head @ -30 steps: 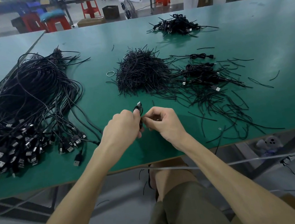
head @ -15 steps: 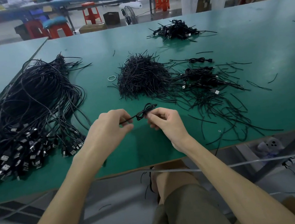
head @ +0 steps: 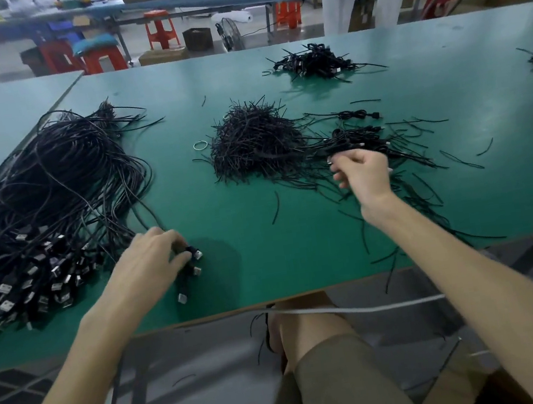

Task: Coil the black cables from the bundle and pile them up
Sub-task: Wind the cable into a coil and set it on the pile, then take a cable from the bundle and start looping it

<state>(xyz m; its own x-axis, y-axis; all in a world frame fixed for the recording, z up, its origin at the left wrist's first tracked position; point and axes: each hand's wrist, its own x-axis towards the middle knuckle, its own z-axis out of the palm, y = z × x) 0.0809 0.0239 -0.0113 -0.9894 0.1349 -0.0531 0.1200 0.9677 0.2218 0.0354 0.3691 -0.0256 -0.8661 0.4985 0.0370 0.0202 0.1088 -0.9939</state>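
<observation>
The big bundle of loose black cables [head: 53, 204] sprawls over the left of the green table [head: 265, 253], its metal plugs fanned along the near edge. My left hand [head: 151, 257] rests at the bundle's right edge, fingers pinched on one cable's plug end [head: 195, 252]. Two other plugs lie just below that hand. My right hand [head: 362, 173] is out to the right over the pile of coiled cables [head: 357, 136]. Its fingers curl around a small coiled cable [head: 330, 159], whose metal tip shows at the fingertip.
A mound of short black ties [head: 255, 141] sits mid-table, with loose ties scattered to the right and over the near edge. A rubber band [head: 200, 145] lies left of it. More coiled heaps [head: 315, 61] lie at the back and far right. Stools and two people stand behind.
My hands, together on one small coil at the table's middle, have parted. The right carried the coil out to the pile; the left went to the bundle and took a plug end.
</observation>
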